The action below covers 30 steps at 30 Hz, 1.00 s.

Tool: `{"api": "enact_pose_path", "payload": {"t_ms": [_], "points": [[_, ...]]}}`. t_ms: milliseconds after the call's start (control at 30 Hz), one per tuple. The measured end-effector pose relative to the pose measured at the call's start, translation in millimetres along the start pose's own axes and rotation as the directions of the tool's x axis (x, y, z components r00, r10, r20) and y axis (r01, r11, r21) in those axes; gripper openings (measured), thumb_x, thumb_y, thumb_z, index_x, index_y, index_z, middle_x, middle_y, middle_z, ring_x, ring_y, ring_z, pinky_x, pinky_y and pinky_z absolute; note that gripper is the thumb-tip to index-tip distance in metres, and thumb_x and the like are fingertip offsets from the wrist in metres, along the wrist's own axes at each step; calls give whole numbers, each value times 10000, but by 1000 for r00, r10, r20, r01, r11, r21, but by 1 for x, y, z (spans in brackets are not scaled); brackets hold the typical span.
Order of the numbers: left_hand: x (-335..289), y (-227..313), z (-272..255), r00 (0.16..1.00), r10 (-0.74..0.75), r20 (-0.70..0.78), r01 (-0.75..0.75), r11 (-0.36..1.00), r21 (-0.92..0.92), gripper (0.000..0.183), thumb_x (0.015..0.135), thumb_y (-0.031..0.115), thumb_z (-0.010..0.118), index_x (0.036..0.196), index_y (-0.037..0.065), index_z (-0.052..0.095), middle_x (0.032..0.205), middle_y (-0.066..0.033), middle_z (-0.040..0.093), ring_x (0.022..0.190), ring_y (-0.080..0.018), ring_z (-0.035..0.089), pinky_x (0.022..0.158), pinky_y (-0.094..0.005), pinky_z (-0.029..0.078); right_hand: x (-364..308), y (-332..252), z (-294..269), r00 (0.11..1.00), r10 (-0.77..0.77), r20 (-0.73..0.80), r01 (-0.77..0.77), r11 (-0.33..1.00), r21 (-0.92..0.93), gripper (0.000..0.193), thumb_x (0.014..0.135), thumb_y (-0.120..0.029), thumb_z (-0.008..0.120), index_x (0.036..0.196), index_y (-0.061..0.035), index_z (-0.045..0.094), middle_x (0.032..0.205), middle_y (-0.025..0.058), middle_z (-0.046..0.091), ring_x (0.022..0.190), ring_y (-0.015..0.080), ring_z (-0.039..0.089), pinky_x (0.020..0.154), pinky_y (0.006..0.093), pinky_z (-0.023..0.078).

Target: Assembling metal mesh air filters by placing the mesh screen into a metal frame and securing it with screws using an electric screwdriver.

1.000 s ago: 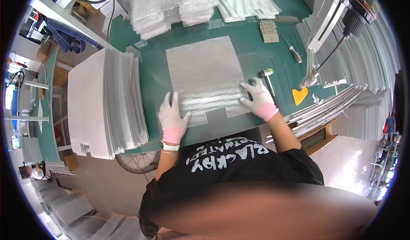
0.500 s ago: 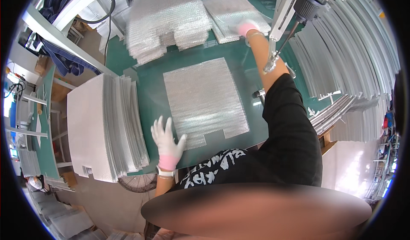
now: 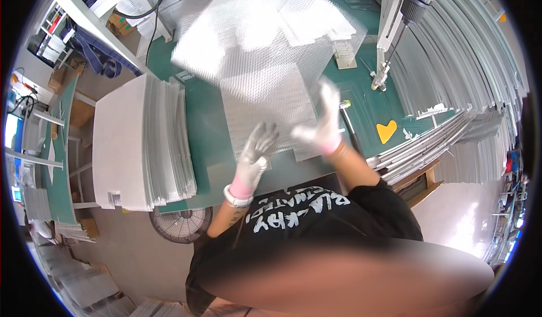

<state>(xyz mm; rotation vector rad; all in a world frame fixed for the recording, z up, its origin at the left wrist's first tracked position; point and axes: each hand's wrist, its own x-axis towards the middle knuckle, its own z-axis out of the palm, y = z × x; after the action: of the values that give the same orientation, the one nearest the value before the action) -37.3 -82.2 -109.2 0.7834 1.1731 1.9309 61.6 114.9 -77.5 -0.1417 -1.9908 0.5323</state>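
A silvery mesh-patterned sheet (image 3: 265,105) lies flat on the green table in front of me. Over its far part hangs or slides a second, larger silvery sheet (image 3: 203,51), turned askew and smeared by motion. My left hand (image 3: 255,154), in a white glove with a pink cuff, is over the flat sheet's near left part with fingers spread. Gloved the same way, my right hand (image 3: 323,119) is above its right side, thumb apart from the fingers. Its fingertips come near the moving sheet's edge; whether they touch cannot be told. Neither hand grips anything.
A thick stack of pale sheets (image 3: 121,142) stands at the left, another stack (image 3: 468,63) at the right. A drill-like tool (image 3: 415,3) hangs at upper right. A hammer (image 3: 351,126) and a yellow flat piece (image 3: 386,131) lie on the table. A floor fan (image 3: 180,225) is below.
My right hand has come back from the far stack toward me. The large sheet now lies askew across the far area, over the flat sheet. My left hand has moved right, over the flat sheet.
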Motion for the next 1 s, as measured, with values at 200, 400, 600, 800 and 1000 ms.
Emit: {"api": "enact_pose_path", "payload": {"t_ms": [200,400,600,800,1000], "points": [[-16,7,5,888,370,-273,-233,874,425,406,974,38,541,1363,-49,466,1142,-122,654,891,-159,635,830,-290,516,-51,-63,-34,981,89,174,-51,977,-209,965,581,-433,870,1383,-79,467,1450,311,281,1338,511,285,1091,631,253],[-30,26,-33,888,-41,-458,183,945,270,626,868,38,689,1414,-54,396,1126,-128,656,903,-151,662,790,-268,543,-29,-49,-78,757,612,227,-569,789,-231,777,750,-178,771,1443,-78,434,1027,188,652,833,314,641,806,348,516],[-12,4,-53,956,279,-90,41,176,984,862,694,266,851,1392,-18,433,1067,-197,618,1008,-338,616,886,-394,503,-60,-24,-53,664,674,325,-553,735,-394,708,775,-274,745,1411,-115,479,941,178,688,814,305,683,713,378,537],[1,-11,-60,981,142,-134,127,62,990,815,707,371,822,1358,15,485,998,-185,609,908,-351,618,796,-419,509,-86,-5,-37,659,681,318,-531,722,-444,622,801,-299,720,1359,-103,527,1000,167,688,860,321,673,749,391,533],[5,-15,-60,985,109,-136,136,4,991,836,703,430,806,1369,38,487,1015,-192,612,910,-349,623,802,-429,513,-107,13,-31,741,594,313,-436,780,-449,545,831,-332,694,1302,-92,560,1001,167,686,907,332,668,774,417,529]]}}
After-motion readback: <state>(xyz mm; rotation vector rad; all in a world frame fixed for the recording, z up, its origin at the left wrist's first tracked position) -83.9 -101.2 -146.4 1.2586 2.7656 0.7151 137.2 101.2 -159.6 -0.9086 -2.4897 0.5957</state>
